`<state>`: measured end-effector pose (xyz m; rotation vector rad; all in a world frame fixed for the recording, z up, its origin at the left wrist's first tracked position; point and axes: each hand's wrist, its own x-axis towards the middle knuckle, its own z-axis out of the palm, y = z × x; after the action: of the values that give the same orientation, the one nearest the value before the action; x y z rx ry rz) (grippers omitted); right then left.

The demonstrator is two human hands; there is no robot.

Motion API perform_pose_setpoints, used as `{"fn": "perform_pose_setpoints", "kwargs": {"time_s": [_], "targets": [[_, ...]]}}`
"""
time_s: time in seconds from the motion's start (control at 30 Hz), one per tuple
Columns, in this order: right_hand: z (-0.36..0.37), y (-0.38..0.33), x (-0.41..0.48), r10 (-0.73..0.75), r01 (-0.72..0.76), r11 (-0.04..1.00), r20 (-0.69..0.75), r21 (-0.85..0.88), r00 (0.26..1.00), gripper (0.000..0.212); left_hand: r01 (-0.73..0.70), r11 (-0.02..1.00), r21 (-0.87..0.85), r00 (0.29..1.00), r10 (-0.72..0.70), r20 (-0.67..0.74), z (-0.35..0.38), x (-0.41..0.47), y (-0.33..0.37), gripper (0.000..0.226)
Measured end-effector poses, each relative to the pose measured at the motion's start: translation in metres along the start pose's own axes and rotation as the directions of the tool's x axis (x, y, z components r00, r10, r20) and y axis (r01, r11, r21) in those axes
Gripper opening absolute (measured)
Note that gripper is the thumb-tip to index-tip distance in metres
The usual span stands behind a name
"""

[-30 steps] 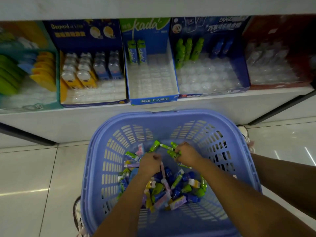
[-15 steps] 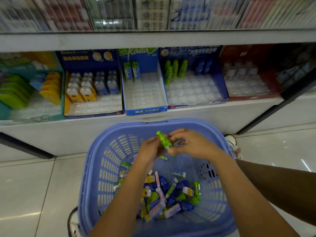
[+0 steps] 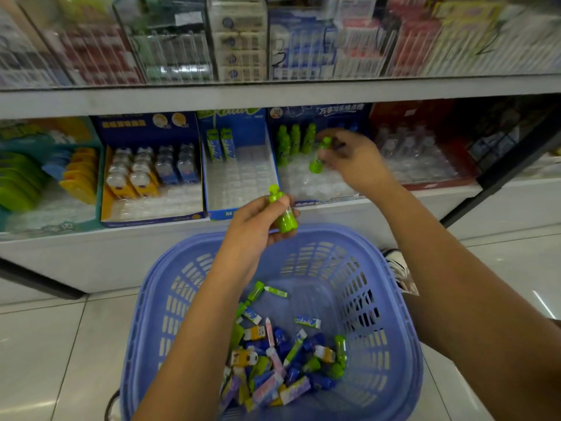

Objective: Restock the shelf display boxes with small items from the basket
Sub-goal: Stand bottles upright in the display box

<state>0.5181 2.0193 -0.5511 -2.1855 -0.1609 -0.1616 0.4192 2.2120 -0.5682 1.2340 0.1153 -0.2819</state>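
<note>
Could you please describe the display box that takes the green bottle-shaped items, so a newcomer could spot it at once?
Start at the blue basket and look up to the lower shelf beyond it. The dark blue box stands just right of the narrow Kada box, where the right hand hovers. It alone has three green bottles upright at its back.

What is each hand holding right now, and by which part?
The left hand grips a green bottle around its upper body; right hand pinches a second green bottle at its middle.
</note>
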Motion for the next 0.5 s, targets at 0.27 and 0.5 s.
{"fn": "perform_pose_setpoints", "kwargs": {"time_s": [0.27, 0.5], "targets": [[0.02, -0.006, 0.054, -0.026, 0.041, 0.953, 0.054, -0.299, 0.998, 0.032, -0.026, 1.0, 0.013, 0.998, 0.027, -0.056, -0.004, 0.005, -0.001, 0.015], [0.018, -0.008, 0.065, 0.007, 0.063, 0.917, 0.174, -0.393, 0.985, 0.029, -0.021, 1.0, -0.016, 0.999, 0.02, -0.038, -0.012, 0.016, -0.007, 0.02]]}}
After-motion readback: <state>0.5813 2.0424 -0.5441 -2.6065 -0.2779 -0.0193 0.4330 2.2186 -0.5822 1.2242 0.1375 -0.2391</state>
